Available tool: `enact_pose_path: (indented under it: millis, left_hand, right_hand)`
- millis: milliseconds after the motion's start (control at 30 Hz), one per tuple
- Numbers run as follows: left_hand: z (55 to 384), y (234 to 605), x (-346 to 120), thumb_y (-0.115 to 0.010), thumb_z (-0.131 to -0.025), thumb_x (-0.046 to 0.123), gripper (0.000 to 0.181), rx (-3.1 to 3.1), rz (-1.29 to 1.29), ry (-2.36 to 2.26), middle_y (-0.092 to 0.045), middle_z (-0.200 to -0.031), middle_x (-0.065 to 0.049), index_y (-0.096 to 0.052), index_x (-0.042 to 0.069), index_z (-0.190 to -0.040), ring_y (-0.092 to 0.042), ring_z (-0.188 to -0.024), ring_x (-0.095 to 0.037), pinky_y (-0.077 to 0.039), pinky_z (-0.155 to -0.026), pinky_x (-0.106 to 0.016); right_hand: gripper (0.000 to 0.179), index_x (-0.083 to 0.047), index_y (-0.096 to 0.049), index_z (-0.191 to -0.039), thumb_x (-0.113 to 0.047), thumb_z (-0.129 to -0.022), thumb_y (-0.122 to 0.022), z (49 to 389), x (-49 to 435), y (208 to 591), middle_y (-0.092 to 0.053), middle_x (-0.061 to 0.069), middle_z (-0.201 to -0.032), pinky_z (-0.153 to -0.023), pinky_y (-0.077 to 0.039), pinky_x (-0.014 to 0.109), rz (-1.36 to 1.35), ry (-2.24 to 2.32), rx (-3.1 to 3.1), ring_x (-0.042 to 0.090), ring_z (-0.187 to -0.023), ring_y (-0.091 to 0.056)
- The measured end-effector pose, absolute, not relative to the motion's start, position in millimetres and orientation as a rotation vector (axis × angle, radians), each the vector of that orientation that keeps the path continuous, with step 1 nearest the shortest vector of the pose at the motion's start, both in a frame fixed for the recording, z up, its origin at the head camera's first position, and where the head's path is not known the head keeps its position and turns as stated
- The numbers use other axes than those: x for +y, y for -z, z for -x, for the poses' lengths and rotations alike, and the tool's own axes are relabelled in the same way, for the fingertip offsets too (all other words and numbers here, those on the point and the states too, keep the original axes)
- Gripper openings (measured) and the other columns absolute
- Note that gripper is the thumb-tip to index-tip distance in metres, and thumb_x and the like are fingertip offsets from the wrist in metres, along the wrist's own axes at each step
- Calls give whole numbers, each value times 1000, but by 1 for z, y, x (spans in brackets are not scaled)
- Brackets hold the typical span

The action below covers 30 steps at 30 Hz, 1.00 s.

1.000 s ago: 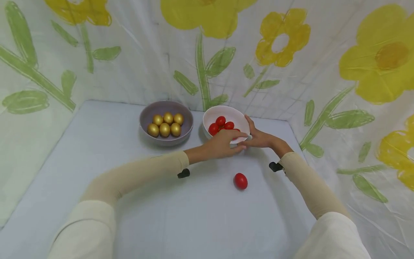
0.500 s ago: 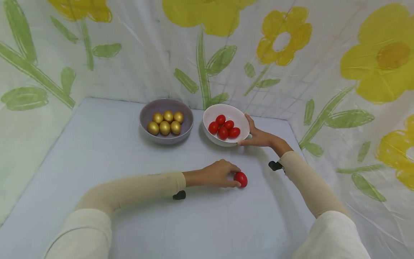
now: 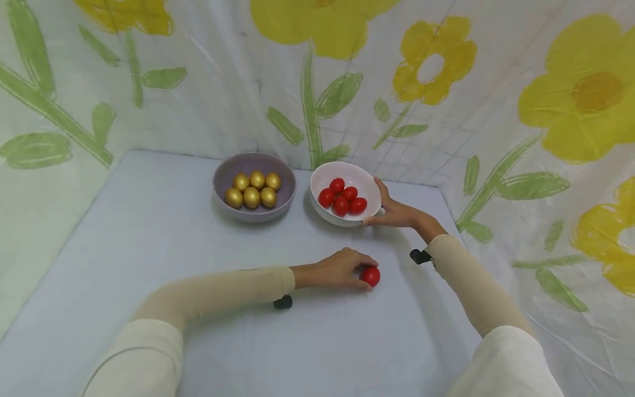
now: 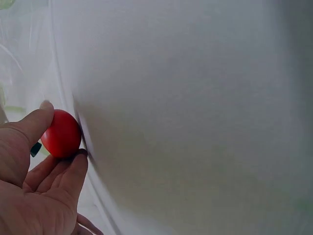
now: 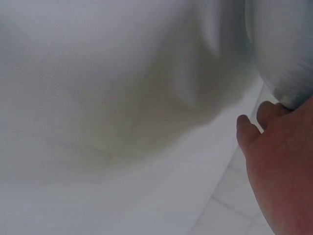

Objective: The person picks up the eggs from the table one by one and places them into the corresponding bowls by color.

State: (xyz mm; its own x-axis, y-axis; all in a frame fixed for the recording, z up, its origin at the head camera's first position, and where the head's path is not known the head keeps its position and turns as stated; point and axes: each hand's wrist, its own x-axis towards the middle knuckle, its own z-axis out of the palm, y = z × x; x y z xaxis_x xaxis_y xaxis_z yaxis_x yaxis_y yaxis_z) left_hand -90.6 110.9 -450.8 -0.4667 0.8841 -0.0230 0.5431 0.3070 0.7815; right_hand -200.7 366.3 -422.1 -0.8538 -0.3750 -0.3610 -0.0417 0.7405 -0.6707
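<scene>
My left hand point(image 3: 339, 269) pinches a glossy red egg point(image 3: 371, 276) between thumb and fingers, low over the table in front of the bowls. The left wrist view shows the thumb on one side of this egg point(image 4: 62, 134) and the fingers on the other. At the right side of a white bowl point(image 3: 366, 184), my right hand point(image 3: 396, 213) grips the rim and wall. Several red eggs point(image 3: 340, 205) lie inside that bowl. In the right wrist view only part of the right hand point(image 5: 283, 166) shows, against the bowl's pale outer wall point(image 5: 283, 44).
Left of the white bowl stands a grey-purple bowl point(image 3: 253, 216) with several gold eggs point(image 3: 251, 197) in it. A pale cloth covers the table point(image 3: 297, 342). Behind and to the right hangs a curtain point(image 3: 218, 110) printed with yellow flowers.
The left hand has come from over the white bowl down toward me to the red egg on the table, and its fingers have closed round it. The right hand has stayed at the bowl.
</scene>
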Motion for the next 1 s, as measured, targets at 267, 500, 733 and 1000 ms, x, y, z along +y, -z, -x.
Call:
enact_pose_path:
  millis: [267,500,733,1000]
  left_hand:
    - [93,445,111,-86,-93,24,58,2109,-1247,-1017,-71,-133,1,-65,8,-144,-63,-118,-13,-53,-95,-18]
    - [106,424,109,-86,-92,25,58,2023,-1278,-1028,-70,-130,5,-65,10,-144,-62,-117,-9,-53,-96,-18]
    - [152,371,91,-86,-92,28,58,2135,-1381,-1073,-70,-133,1,-66,9,-144,-63,-122,-14,-54,-101,-24]
    - [226,337,59,-84,-94,22,61,2572,-1278,-706,-66,-140,-8,-60,5,-147,-59,-127,-24,-51,-107,-35]
  right_hand:
    - [134,-19,26,-164,-42,-90,-84,201,359,411,13,11,-176,-123,-24,67,285,895,2442,40,-160,-5]
    - [135,-29,26,-164,-45,-89,-85,203,368,424,11,7,-176,-125,-22,65,315,937,2446,36,-161,-5]
    - [130,-22,27,-164,-36,-94,-81,202,372,426,10,14,-175,-126,-18,64,420,940,2453,40,-160,-7]
    - [136,-30,27,-163,-48,-89,-85,201,369,425,8,8,-175,-125,-20,64,337,973,2417,37,-160,-6]
